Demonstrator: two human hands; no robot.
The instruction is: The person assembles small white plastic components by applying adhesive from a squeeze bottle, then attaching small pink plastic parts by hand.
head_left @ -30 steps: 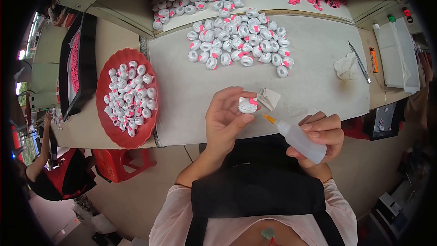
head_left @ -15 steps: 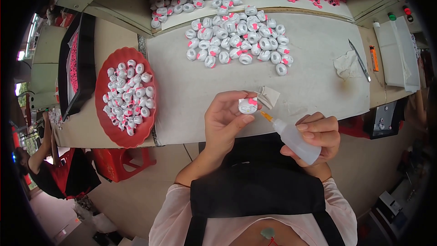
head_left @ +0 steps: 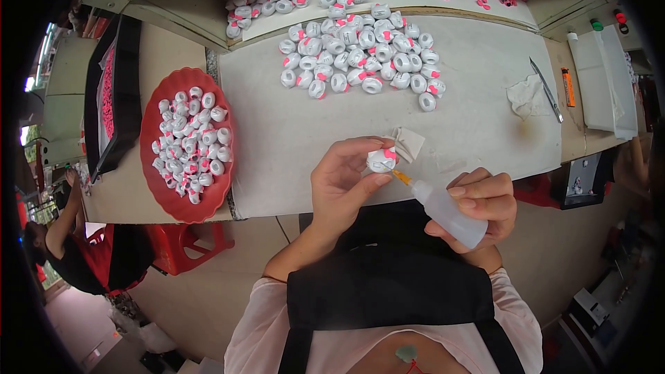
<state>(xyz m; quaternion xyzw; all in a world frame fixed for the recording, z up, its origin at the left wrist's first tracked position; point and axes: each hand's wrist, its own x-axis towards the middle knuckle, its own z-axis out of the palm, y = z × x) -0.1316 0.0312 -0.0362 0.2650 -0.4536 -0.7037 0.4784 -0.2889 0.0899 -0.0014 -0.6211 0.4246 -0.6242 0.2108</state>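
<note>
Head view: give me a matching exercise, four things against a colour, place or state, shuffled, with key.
1. Squeeze bottle
2. Scalloped dish
3. Slim metal tool
4. White piece with pink bow

A. Lying beside crumpled white tissue
B. Held in the left hand
C. Held in the right hand
D. Red

Pairs: 1-C, 2-D, 3-A, 4-B
</note>
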